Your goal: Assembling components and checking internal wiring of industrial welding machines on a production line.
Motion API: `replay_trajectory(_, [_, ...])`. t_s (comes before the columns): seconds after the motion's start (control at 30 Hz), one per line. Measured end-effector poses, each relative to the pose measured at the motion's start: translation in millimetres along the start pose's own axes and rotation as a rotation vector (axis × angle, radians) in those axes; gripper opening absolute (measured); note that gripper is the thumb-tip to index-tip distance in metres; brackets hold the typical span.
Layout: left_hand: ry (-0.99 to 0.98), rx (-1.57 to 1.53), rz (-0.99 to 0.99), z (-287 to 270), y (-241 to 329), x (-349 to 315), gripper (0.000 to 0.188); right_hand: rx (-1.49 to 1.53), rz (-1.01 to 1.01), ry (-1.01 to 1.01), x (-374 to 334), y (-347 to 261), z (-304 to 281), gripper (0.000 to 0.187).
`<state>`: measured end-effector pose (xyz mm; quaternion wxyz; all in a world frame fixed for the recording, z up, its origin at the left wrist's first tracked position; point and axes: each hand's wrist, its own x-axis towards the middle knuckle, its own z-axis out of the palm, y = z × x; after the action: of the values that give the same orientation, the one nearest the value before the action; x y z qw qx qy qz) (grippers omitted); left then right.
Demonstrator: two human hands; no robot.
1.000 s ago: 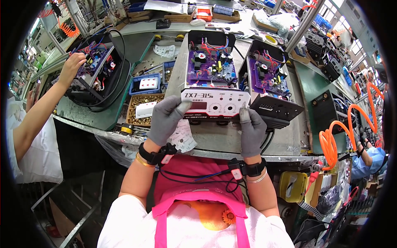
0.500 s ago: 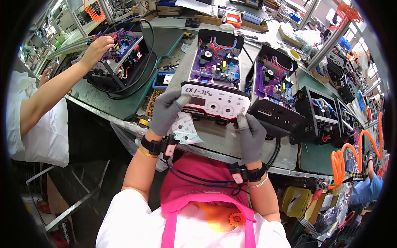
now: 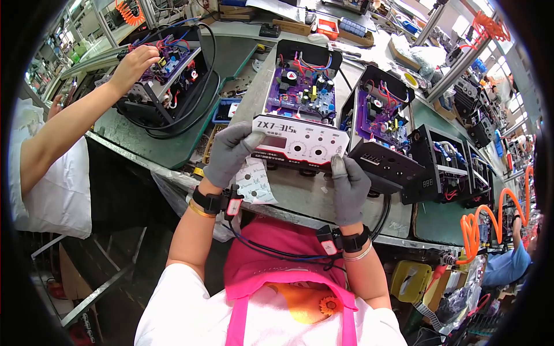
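A white front-panel sticker (image 3: pixel 294 143) with a dark window, round holes and a red-and-black lower edge lies against the front of an opened black-cased machine (image 3: pixel 303 92). My left hand (image 3: pixel 229 154), in a grey glove, pinches the sticker's left edge, thumb on its face. Gloved in grey too, my right hand (image 3: pixel 350 190) has thumb and fingers closed at its lower right corner. Whether the sticker is stuck down or only held there, I cannot tell. Inside the case a purple circuit board (image 3: pixel 303 86) shows. Below my left hand lies a printed backing sheet (image 3: pixel 256 183) with holes.
Right of my machine stands a second opened machine (image 3: pixel 381 127), with further black cases (image 3: pixel 441 161) beyond. At left, a co-worker's hand (image 3: pixel 135 63) reaches into another machine (image 3: pixel 167 86). A coiled orange hose (image 3: pixel 473 225) hangs at right. A blue bin (image 3: pixel 224 111) sits left of my machine.
The sticker's lower edge shows more of its face now. Both my hands keep their grip with only slight shifts. The backing sheet's right end has moved a little.
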<state>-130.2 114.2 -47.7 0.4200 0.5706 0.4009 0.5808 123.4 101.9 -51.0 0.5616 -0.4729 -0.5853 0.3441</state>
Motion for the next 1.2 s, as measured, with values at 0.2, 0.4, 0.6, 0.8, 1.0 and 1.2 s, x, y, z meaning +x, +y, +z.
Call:
replay_trajectory(0.2, [-0.006,0.087,-0.019,-0.5,1.5,0.5,0.026,0.041,0.083,0.008,-0.6,-1.5,1.1,0.024])
replay_trajectory(0.4, [-0.026,0.086,0.0,-2.3,2.1,1.4,0.023,-0.016,-0.003,0.017,1.5,-4.2,2.0,0.023])
replay_trajectory(0.6, [-0.019,0.121,0.036,-1.2,2.5,1.4,0.023,0.001,-0.01,0.027,1.0,-6.0,4.0,0.023])
replay_trajectory(0.8, [-0.024,0.174,0.092,-1.9,2.7,2.2,0.025,0.003,-0.006,0.047,-0.1,-6.1,6.3,0.022])
replay_trajectory(1.0, [-0.003,0.255,0.108,-0.3,4.5,3.1,0.023,0.027,0.002,0.064,-1.0,-4.5,8.1,0.021])
replay_trajectory(1.2, [0.006,0.329,0.124,-0.9,9.8,3.3,0.02,0.016,-0.015,0.052,-0.6,-4.1,6.9,0.022])
